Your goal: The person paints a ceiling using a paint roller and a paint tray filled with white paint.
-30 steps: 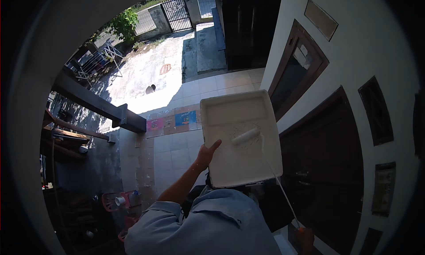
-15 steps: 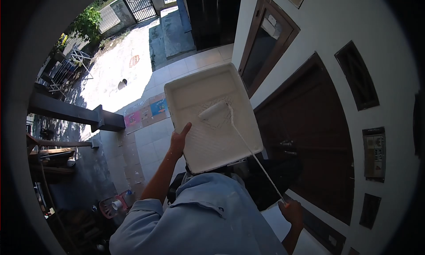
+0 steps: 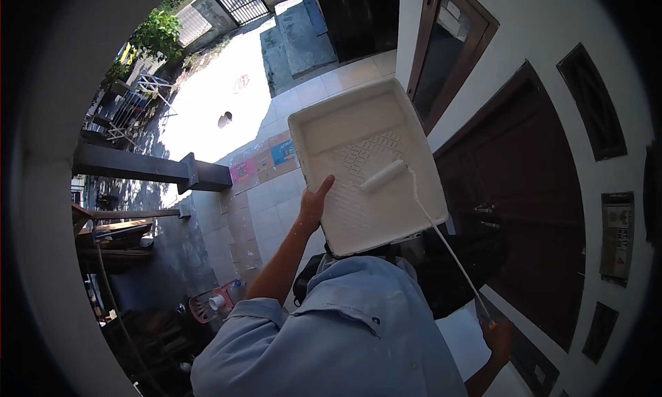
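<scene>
My left hand (image 3: 315, 202) grips the left edge of a paint tray (image 3: 355, 125), thumb over the rim and the other fingers hidden beneath. The tray is coated in off-white paint and has a ridged slope. On that slope rests a paint roller (image 3: 385, 175), its sleeve covered in the same paint. A long, thin, paint-smeared handle runs from it down to the right. My right hand (image 3: 496, 333) is closed around the handle's lower end, well away from the tray.
To the right, a white wall holds a brown door (image 3: 514, 211), a framed window (image 3: 448, 49) and dark vents. A dark post (image 3: 138, 168) stands left. Cardboard pieces (image 3: 265, 159) lie on the tiles. A pink plastic chair (image 3: 203, 307) with a white cup is lower left.
The roller has moved down the ridged slope toward my body, baring more of the grid pattern above it. The whole view has shifted, with the scene appearing further right. Both hands keep their holds.
</scene>
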Demonstrator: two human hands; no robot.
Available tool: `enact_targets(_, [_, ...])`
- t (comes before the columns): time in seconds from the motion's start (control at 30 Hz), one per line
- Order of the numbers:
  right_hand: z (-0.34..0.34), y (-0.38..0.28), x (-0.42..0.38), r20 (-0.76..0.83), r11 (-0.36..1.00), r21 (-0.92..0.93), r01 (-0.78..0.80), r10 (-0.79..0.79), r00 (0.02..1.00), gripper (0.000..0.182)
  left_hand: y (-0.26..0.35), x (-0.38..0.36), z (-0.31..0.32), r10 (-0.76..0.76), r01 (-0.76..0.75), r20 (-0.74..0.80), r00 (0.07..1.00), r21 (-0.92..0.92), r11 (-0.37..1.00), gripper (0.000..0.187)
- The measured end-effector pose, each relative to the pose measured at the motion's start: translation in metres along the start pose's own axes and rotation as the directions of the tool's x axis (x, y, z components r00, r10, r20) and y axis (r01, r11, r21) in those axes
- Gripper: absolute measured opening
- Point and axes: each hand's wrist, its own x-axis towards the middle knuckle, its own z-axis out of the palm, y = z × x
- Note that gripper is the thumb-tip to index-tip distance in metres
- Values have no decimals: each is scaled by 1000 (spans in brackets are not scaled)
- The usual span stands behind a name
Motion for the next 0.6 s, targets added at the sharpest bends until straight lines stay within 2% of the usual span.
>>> enact_targets(0.03, [-3, -5, -4, -48, 999, -30, 14, -16, 999, 39, -1, 0, 0, 7, -7, -5, 1000, -9, 1000, 67])
enact_targets(0.13, [-21, -31, -15, 64, 997, 49, 68, -71, 995, 34, 2, 0, 4, 32, -32, -19, 999, -15, 999, 67])
enact_targets(0.23, [-49, -70, -30, 117, 940, 331, 79, -124, 985, 30, 4, 1, 4, 12, -12, -7, 1000, 6, 1000, 67])
enact_targets(0.27, [-37, -57, -30, 32, 909, 384, 161, -188, 982, 30, 4, 0, 3, 2, -2, -3, 1000, 12, 1000, 67])
enact_targets(0.37, [-34, -28, -25, 142, 951, 305, 45, -92, 986, 28, 3, 0, 4, 20, -20, -24, 1000, 10, 1000, 67])
enact_targets(0.4, [-37, -21, -24, 234, 970, 238, -54, -3, 972, 26, 4, 1, 5, 14, -14, -17, 1000, 3, 1000, 67])
enact_targets(0.47, [-47, -29, -26, 308, 965, 255, -56, -27, 951, 25, 4, 0, 3, -4, 4, -5, 1000, -3, 1000, 68])
enact_targets(0.5, [-49, -33, -27, 346, 962, 267, -60, -37, 938, 25, 2, -1, 3, -7, 7, -9, 1000, -6, 1000, 68])
enact_targets(0.6, [-49, -50, -28, 278, 874, 479, -78, -67, 958, 28, 4, 0, 5, 2, -3, -22, 1000, -6, 1000, 66])
